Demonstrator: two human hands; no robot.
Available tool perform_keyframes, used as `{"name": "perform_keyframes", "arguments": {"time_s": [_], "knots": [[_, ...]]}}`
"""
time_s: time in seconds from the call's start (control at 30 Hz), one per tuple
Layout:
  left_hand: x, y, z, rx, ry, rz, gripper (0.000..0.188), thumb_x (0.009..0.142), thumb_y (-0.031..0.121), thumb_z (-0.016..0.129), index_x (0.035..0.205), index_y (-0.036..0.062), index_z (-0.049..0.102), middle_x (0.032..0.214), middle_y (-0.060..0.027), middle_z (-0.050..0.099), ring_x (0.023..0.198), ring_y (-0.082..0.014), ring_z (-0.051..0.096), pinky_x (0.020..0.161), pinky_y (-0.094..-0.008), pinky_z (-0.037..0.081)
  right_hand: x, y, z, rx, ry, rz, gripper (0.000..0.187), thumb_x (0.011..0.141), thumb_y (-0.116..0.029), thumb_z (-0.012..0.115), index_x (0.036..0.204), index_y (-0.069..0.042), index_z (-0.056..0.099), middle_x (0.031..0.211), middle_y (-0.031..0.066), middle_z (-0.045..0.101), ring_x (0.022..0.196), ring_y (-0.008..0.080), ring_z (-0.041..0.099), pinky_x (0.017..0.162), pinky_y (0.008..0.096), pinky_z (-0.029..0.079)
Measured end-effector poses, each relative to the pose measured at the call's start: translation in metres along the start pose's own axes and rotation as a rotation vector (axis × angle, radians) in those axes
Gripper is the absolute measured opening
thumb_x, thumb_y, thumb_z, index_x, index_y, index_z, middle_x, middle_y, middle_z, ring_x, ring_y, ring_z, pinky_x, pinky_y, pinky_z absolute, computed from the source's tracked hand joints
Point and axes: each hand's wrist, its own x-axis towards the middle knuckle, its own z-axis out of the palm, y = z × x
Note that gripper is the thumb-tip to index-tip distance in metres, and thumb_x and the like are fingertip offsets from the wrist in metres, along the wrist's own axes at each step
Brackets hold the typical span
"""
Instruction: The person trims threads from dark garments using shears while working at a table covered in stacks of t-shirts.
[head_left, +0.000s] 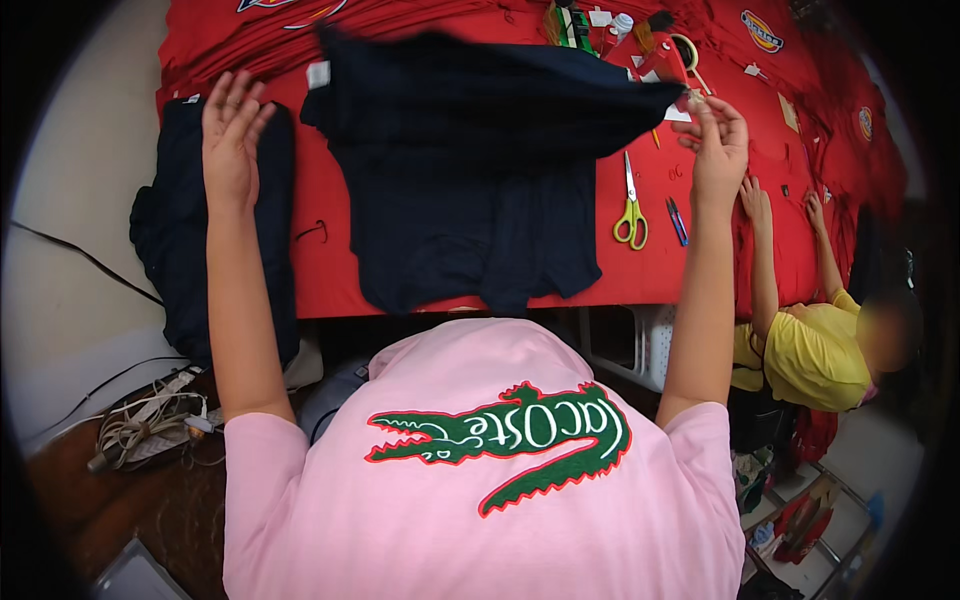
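A dark navy garment [470,190] lies across the table in front of me. Its upper part is lifted and blurred by motion, with a small white label at its upper left corner. At its right tip, my right hand [720,150] has thumb and fingers pinched together on the cloth. My left hand [232,150] is raised with its fingers apart and holds nothing; a gap separates it from the garment. Beneath and beside that hand, a stack of dark navy cloth [215,250] hangs over the table's left end.
Red cloth [330,270] covers the table. Yellow-handled scissors [630,210] and a blue snipper [677,222] lie at right, a tape roll [688,50] farther back. A co-worker in a yellow shirt [815,355] works on the right. Tangled cables [150,425] sit at lower left.
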Motion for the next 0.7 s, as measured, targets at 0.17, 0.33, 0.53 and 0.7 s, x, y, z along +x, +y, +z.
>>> {"name": "perform_keyframes", "arguments": {"time_s": [0.17, 0.33, 0.53, 0.7], "knots": [[-0.071, -0.043, 0.035, 0.231, -0.218, -0.054, 0.040, 0.103, 0.000, 0.065, 0.142, 0.0044, 0.064, 0.142, -0.0082, 0.066, 0.131, -0.0179, 0.063, 0.107, -0.0327, 0.053, -0.071, 0.029, -0.004, -0.195, 0.090, -0.012, 0.022, 0.106, -0.011, 0.070, 0.125, -0.001, 0.066, 0.107, 0.0048, 0.070, 0.088, 0.0100, 0.067, 0.077, 0.0249, 0.057], [-0.168, -0.153, -0.009, 0.379, -0.167, -0.296, 0.038, 0.098, -0.002, 0.071, 0.135, 0.0011, 0.069, 0.142, -0.0125, 0.068, 0.134, -0.0221, 0.063, 0.106, -0.0338, 0.053, -0.152, 0.113, -0.049, -0.223, 0.008, 0.219, 0.019, 0.104, -0.009, 0.072, 0.121, -0.001, 0.068, 0.103, 0.0046, 0.072, 0.081, 0.0074, 0.064, 0.071, 0.0239, 0.053], [-0.166, -0.180, 0.002, 0.091, 0.158, -0.428, 0.049, 0.101, 0.006, 0.073, 0.147, -0.0048, 0.058, 0.140, -0.0158, 0.069, 0.130, -0.0233, 0.066, 0.110, -0.0348, 0.052, -0.166, 0.135, -0.008, 0.030, 0.012, 0.624, 0.037, 0.104, -0.017, 0.075, 0.135, 0.000, 0.065, 0.112, 0.0052, 0.075, 0.097, 0.0117, 0.072, 0.082, 0.0246, 0.055], [-0.102, -0.171, 0.050, -0.032, 0.075, -0.539, 0.058, 0.099, 0.016, 0.079, 0.148, -0.0043, 0.056, 0.134, -0.0164, 0.071, 0.120, -0.0252, 0.070, 0.104, -0.0361, 0.055, -0.120, 0.132, 0.066, 0.050, -0.092, 0.662, 0.058, 0.094, -0.028, 0.087, 0.136, 0.006, 0.064, 0.119, 0.0102, 0.075, 0.106, 0.0176, 0.071, 0.093, 0.0311, 0.056]]}}
